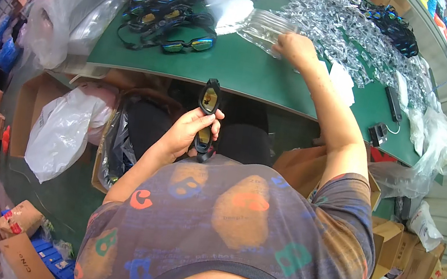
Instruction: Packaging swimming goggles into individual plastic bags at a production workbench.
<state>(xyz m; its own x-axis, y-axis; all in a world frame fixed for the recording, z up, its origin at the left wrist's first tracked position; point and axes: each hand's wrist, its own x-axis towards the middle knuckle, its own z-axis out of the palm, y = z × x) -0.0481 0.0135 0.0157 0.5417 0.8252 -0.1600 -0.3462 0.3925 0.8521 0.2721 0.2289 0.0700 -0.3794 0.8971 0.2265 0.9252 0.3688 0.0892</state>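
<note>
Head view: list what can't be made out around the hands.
In the head view:
- Middle of the held swim goggles: hidden by the left hand.
- What the right hand grips, if anything: hidden by the hand itself.
- Clear plastic pieces: too jumbled and tiny to tell singly.

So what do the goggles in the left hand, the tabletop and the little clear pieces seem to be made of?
Goggles: probably black plastic or rubber, smooth; the glossy amber lenses look like plastic. Tabletop: perhaps laminate or painted board, given its smooth, even green. Clear pieces: likely plastic, see-through with sharp glints.
</note>
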